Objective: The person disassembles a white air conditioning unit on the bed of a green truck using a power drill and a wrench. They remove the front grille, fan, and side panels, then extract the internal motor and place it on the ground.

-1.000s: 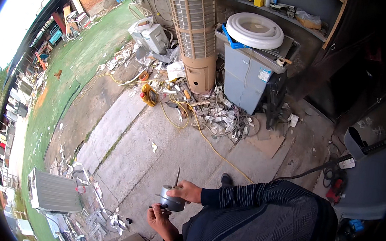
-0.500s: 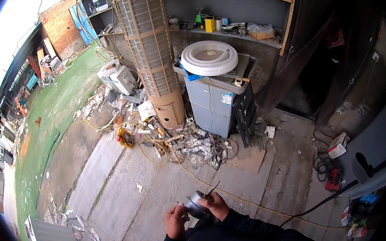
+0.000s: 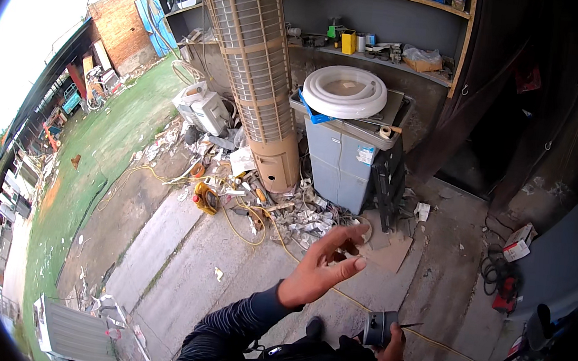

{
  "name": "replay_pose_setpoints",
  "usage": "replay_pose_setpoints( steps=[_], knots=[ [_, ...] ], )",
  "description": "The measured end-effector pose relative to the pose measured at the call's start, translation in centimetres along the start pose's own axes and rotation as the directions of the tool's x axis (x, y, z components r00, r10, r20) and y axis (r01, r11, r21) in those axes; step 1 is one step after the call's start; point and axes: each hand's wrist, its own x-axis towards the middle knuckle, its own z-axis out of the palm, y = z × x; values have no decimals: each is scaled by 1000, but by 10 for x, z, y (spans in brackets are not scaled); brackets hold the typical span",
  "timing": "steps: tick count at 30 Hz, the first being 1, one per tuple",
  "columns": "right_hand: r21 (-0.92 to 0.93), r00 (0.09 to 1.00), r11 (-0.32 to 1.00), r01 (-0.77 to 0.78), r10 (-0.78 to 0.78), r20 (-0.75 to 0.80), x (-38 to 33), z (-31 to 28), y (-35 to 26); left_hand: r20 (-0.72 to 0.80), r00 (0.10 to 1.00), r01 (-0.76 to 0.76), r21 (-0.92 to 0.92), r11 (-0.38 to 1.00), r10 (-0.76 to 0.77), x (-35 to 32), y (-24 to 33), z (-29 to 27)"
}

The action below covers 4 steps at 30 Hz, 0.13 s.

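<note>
My right hand (image 3: 393, 345) is wrapped round a grey, drum-shaped motor (image 3: 378, 328) with a thin shaft sticking out to the right. It holds the motor low in front of my body. Raised ahead and to the left of it is my left hand (image 3: 326, 267), palm turned right, thumb and fingers apart. Nothing shows in the left hand, and it is clear of the motor. Part of the right hand's grip is hidden behind the motor.
A tan column-shaped unit (image 3: 256, 87) and a grey cabinet (image 3: 336, 161) stand ahead, with a white coiled pipe (image 3: 345, 92) on the cabinet. Scrap and cables litter the floor before them. A yellow cord (image 3: 354, 299) crosses the concrete; a red tool (image 3: 505, 295) lies at right.
My left hand has let go of the motor and moved up and forward, opening. My right hand keeps the motor, now further right in the picture. The whole view has shifted.
</note>
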Motion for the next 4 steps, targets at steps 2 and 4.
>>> replay_pose_setpoints(
  steps=[2,4],
  knots=[
    [78,1000,997,9,-9,1,0,-12,-3,112,926,-372,100,923,361,20,83,26],
    [142,999,990,17,-24,47,4,-22,-13,67,955,-293,95,951,288,22,101,72]
  ],
)
